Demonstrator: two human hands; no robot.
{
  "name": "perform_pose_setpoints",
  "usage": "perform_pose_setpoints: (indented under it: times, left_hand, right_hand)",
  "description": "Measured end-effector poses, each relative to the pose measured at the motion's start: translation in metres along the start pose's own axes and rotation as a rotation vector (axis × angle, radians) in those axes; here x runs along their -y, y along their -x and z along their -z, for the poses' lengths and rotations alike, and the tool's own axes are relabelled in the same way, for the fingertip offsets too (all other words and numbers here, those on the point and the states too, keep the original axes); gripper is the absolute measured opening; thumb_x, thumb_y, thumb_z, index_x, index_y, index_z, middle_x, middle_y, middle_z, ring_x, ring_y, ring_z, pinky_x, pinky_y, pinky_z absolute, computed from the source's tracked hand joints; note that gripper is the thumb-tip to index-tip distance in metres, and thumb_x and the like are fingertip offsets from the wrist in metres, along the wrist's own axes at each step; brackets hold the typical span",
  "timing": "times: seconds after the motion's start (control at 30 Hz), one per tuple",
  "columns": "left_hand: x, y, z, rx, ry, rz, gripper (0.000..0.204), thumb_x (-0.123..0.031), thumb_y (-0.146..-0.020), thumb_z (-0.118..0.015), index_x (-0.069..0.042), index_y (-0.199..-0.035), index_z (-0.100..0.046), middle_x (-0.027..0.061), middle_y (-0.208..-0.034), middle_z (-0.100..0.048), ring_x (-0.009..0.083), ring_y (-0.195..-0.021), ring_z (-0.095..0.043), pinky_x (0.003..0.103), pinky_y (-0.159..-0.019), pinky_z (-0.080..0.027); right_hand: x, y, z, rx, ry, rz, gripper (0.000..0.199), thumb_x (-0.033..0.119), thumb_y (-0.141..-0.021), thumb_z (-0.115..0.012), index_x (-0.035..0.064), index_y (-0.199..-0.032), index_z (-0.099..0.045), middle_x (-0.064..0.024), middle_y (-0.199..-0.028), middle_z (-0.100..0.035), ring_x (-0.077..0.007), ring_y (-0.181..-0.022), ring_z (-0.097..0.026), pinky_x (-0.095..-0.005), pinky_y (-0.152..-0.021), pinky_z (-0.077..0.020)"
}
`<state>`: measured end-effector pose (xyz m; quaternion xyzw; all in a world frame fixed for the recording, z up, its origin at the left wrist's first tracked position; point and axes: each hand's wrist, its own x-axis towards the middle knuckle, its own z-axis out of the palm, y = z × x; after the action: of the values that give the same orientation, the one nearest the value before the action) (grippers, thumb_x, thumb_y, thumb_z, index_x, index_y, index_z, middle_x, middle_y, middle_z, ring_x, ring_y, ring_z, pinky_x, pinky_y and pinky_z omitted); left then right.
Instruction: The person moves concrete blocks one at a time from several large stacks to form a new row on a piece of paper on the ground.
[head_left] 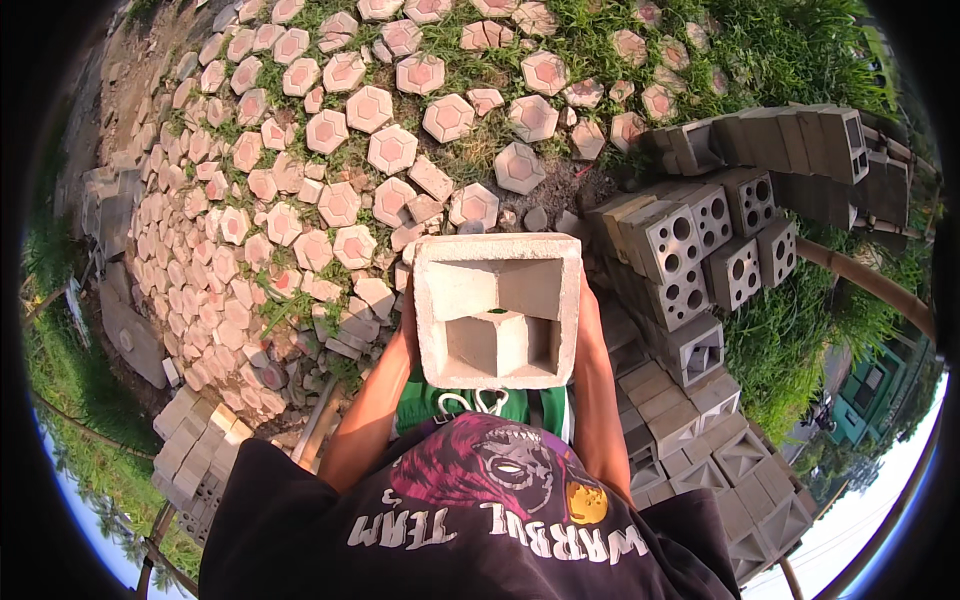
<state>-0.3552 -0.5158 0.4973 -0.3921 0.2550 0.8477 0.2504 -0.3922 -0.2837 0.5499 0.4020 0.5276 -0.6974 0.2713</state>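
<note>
A pale square concrete vent block (498, 250), hollow with angled inner fins, is held up in front of my body. My left hand (408, 312) presses against its left side, and my right hand (587, 312) grips the opposite side. Most of my fingers are hidden behind the block. A small gap shows through its middle, between the fins. Close to my right arm, more vent blocks (697, 352) stand stacked, some with triangular recesses.
Hexagonal pavers (392, 149), many loose or broken, cover the ground ahead and to the left. At right are blocks with round holes (678, 248), a row of grey blocks (790, 140) and a slanting pole (865, 280). Another block stack (195, 440) stands at lower left.
</note>
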Motion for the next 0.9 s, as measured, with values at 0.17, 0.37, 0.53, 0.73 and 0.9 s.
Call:
perform_pose_setpoints:
  times: [0.17, 0.37, 0.53, 0.73, 0.9]
  left_hand:
    - [-0.051, -0.026, -0.03, -0.012, -0.021, -0.171, 0.067, -0.055, -0.098, -0.029, -0.002, -0.135, -0.046, 0.0132, -0.127, -0.056, 0.021, -0.112, -0.055, 0.033, -0.097, -0.043]
    - [-0.115, -0.072, -0.084, -0.057, -0.044, -0.366, 0.067, -0.055, -0.098, -0.029, -0.002, -0.134, -0.047, 0.0134, -0.127, -0.056, 0.0211, -0.112, -0.056, 0.034, -0.097, -0.043]
    - [-0.162, -0.101, -0.128, -0.114, -0.029, -0.462, 0.067, -0.055, -0.098, -0.029, -0.002, -0.134, -0.048, 0.0135, -0.126, -0.057, 0.0212, -0.112, -0.056, 0.034, -0.097, -0.043]
    - [-0.214, -0.124, -0.165, -0.16, 0.006, -0.546, 0.067, -0.055, -0.098, -0.029, -0.002, -0.133, -0.048, 0.0137, -0.125, -0.057, 0.0213, -0.112, -0.056, 0.034, -0.096, -0.043]
    - [-0.281, -0.157, -0.178, -0.166, 0.036, -0.607, 0.067, -0.055, -0.098, -0.029, -0.002, -0.133, -0.049, 0.0139, -0.125, -0.058, 0.0213, -0.112, -0.056, 0.034, -0.096, -0.043]
  right_hand:
    - [0.041, -0.064, -0.026, 0.141, 0.077, 0.034, 0.059, 0.05, -0.099, -0.035, 0.0019, -0.126, -0.056, -0.0067, -0.116, -0.06, -0.0151, -0.102, -0.055, -0.0303, -0.089, -0.0427]
    - [0.112, -0.149, -0.062, 0.216, -0.03, 0.051, 0.025, 0.02, -0.094, -0.047, 0.0032, -0.105, -0.062, -0.0026, -0.086, -0.063, -0.0107, -0.07, -0.059, -0.0271, -0.062, -0.0483]
    - [0.208, -0.19, -0.099, 0.335, 0.151, 0.052, 0.026, 0.023, -0.098, -0.045, 0.0034, -0.102, -0.063, -0.0025, -0.082, -0.063, -0.011, -0.067, -0.059, -0.027, -0.059, -0.0479]
    - [0.278, -0.222, -0.155, 0.432, 0.244, 0.133, 0.025, 0.024, -0.097, -0.05, 0.0024, -0.094, -0.06, -0.0022, -0.077, -0.061, -0.0106, -0.063, -0.058, -0.0266, -0.054, -0.0466]
    - [0.321, -0.263, -0.209, 0.47, 0.335, 0.148, 0.019, 0.019, -0.092, -0.053, 0.0012, -0.094, -0.061, -0.0029, -0.078, -0.062, -0.0105, -0.063, -0.058, -0.0261, -0.055, -0.0473]
